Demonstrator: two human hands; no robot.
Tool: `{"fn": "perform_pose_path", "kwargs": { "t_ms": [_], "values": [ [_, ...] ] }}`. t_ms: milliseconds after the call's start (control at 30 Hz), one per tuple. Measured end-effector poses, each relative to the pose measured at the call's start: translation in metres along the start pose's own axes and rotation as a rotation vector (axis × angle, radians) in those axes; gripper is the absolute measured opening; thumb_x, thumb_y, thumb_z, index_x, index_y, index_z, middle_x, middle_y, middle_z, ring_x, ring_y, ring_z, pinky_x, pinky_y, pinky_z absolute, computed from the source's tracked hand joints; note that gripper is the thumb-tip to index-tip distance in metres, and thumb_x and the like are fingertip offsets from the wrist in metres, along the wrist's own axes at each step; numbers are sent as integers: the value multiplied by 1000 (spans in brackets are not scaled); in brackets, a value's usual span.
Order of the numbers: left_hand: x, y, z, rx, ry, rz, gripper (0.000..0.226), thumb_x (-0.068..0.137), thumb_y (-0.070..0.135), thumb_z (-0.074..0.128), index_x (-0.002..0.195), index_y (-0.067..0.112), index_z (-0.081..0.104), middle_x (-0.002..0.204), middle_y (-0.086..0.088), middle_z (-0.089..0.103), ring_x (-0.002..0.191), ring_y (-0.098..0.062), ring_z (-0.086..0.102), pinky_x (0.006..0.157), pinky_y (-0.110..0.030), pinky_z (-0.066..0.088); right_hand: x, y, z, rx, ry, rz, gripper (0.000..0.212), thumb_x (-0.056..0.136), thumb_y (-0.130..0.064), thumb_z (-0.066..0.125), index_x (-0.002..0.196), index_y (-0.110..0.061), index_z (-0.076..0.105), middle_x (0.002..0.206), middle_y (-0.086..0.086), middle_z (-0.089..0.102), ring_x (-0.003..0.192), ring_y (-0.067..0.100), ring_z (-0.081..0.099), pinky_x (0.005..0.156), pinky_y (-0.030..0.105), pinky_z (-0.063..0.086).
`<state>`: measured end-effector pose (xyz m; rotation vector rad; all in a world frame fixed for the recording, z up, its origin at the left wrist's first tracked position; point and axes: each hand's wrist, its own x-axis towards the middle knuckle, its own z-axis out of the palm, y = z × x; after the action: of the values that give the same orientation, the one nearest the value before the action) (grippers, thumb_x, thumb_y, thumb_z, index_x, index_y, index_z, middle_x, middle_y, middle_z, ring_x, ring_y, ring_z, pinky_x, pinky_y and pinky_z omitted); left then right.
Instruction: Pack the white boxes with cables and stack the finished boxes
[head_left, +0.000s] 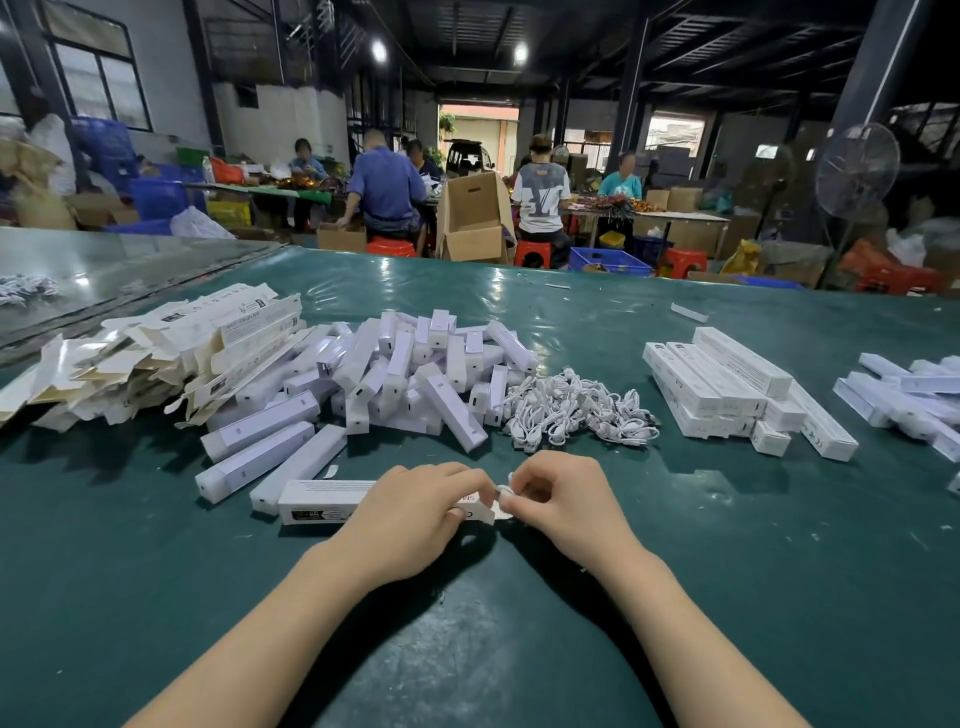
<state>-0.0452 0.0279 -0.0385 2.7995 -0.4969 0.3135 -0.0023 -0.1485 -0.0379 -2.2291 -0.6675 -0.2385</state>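
Observation:
A long white box (324, 500) lies flat on the green table (519, 649) in front of me, its right end open. My left hand (415, 512) grips that end of the box. My right hand (558, 501) pinches a small coiled white cable (503, 491) right at the box's open mouth. A heap of coiled white cables (576, 408) sits just beyond my hands. Closed white boxes (727, 384) are stacked in layers at the right.
A big pile of white inner trays (405, 374) fills the middle left. Flattened unfolded cartons (156, 353) lie at the far left. More white boxes (909, 400) rest at the right edge. Other people sit at tables beyond the far edge.

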Motion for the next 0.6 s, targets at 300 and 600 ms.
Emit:
{"fn": "perform_pose_path", "kwargs": {
  "t_ms": [300,600],
  "values": [
    [-2,3,-2,-17,42,0,29,87,13,49,108,32,54,115,19,55,100,-11,51,80,-28,35,0,-7,4,-74,-102,-30,10,72,-9,72,78,-14,65,67,-6,56,64,12,48,65,26,39],
    [-3,-1,0,-96,58,-8,35,84,13,52,113,31,47,117,20,58,105,-14,55,84,-32,41,0,-11,16,10,-61,13,14,72,-7,66,78,-20,66,76,-5,68,75,10,60,72,24,46]
  ]
}}
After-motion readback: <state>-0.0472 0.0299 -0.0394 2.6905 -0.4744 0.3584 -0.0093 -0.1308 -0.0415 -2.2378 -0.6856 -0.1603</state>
